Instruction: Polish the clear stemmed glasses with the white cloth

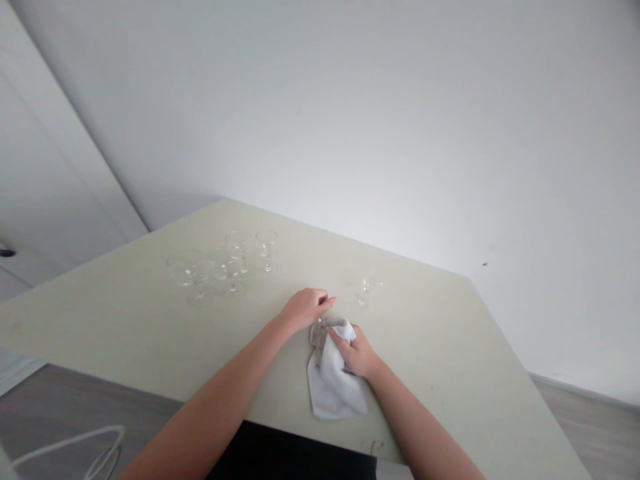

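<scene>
A white cloth is bunched in my right hand, thumb on top, its lower end hanging toward the table's near edge. Partly wrapped in the cloth is a clear stemmed glass, its bowl mostly covered. My left hand is closed at the upper end of this glass; the fingers hide the part they grip. Beyond my right hand, another small clear glass stands on the table.
Several clear stemmed glasses are grouped at the left, among them a wide one and a smaller one at the back. The pale table meets a white wall. A white cable hangs at lower left.
</scene>
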`<state>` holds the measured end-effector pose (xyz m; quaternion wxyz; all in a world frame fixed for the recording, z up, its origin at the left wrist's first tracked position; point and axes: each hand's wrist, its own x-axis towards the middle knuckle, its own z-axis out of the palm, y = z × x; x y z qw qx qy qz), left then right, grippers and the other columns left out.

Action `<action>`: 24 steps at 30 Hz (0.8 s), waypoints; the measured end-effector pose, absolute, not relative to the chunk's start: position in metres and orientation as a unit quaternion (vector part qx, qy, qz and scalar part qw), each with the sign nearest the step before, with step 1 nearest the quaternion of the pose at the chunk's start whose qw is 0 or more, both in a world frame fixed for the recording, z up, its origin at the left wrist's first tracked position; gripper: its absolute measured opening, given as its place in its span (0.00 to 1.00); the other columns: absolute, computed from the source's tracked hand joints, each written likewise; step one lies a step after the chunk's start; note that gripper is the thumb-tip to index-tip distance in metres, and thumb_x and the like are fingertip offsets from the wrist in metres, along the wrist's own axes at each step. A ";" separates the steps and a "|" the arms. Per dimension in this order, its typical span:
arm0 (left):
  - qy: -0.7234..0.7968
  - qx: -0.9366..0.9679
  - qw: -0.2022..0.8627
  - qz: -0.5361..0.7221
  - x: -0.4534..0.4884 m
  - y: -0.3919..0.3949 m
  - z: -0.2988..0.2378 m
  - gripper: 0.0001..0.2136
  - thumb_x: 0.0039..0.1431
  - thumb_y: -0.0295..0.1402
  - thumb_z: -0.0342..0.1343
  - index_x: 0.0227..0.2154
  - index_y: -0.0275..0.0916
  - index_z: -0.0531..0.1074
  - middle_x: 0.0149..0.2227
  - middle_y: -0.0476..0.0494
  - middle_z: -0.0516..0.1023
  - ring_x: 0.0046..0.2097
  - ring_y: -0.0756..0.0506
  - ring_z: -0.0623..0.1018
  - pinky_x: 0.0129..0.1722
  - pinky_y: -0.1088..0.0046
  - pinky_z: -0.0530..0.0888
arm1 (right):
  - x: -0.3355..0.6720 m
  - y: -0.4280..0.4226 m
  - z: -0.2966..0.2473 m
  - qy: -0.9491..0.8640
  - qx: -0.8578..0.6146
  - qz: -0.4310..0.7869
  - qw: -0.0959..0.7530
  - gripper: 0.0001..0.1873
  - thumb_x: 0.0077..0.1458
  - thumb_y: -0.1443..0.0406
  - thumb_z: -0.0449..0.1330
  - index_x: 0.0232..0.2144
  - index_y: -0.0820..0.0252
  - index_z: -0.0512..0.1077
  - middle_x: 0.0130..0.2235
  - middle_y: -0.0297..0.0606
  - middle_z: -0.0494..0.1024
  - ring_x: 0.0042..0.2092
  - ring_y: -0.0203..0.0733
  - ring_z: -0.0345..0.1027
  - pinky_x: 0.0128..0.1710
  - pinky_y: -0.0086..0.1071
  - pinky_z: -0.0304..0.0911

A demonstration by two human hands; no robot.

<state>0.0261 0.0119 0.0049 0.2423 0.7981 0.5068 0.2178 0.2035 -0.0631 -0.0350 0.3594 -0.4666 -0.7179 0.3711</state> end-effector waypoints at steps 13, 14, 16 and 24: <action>0.509 0.796 0.242 0.218 0.026 0.012 0.003 0.22 0.62 0.48 0.44 0.21 0.39 0.69 0.21 0.47 0.70 0.24 0.49 0.65 0.27 0.71 0.54 | 0.203 -0.064 -0.034 -0.718 -0.470 0.364 0.362 0.19 0.62 0.53 0.54 0.25 0.59 0.67 0.25 0.32 0.68 0.28 0.35 0.59 0.28 0.29 0.57; 0.510 0.796 0.242 0.218 0.026 0.012 0.003 0.22 0.62 0.48 0.44 0.21 0.39 0.69 0.21 0.47 0.70 0.24 0.49 0.65 0.27 0.71 0.54 | 0.203 -0.064 -0.035 -0.718 -0.469 0.364 0.363 0.19 0.62 0.53 0.54 0.25 0.59 0.67 0.25 0.32 0.68 0.28 0.35 0.59 0.28 0.29 0.57; 0.512 0.796 0.242 0.215 0.026 0.012 0.003 0.22 0.62 0.48 0.45 0.21 0.39 0.70 0.21 0.47 0.71 0.25 0.49 0.65 0.27 0.71 0.54 | 0.204 -0.063 -0.035 -0.719 -0.467 0.363 0.365 0.19 0.62 0.53 0.54 0.25 0.59 0.67 0.24 0.32 0.68 0.27 0.35 0.59 0.28 0.28 0.57; 0.508 0.795 0.251 0.217 0.026 0.013 0.003 0.22 0.62 0.48 0.45 0.21 0.39 0.69 0.21 0.48 0.70 0.24 0.49 0.64 0.28 0.71 0.54 | 0.203 -0.063 -0.034 -0.717 -0.464 0.372 0.362 0.19 0.62 0.54 0.53 0.25 0.59 0.67 0.25 0.32 0.67 0.28 0.35 0.58 0.28 0.28 0.57</action>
